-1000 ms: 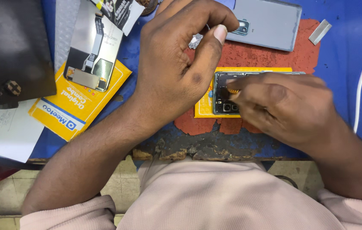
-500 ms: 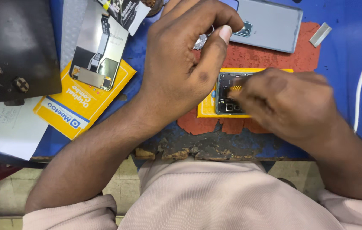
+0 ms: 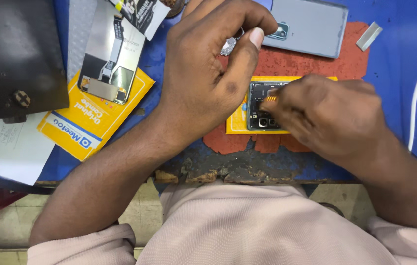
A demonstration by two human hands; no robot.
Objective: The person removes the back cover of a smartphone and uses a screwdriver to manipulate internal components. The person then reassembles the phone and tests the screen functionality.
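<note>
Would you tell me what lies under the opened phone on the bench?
The opened phone rests on a yellow packet, which lies on a worn red mat. The right hand covers the phone's right part, so what lies beneath there is hidden.

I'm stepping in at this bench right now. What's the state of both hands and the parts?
Left hand: raised above the mat, fingers pinched on a small silvery part.
Right hand: fingertips on the opened phone, at an orange flex connector.
Phone lies on a yellow packet; grey back cover sits behind it.
Done: back cover is off.
Left: phone remains open.
</note>
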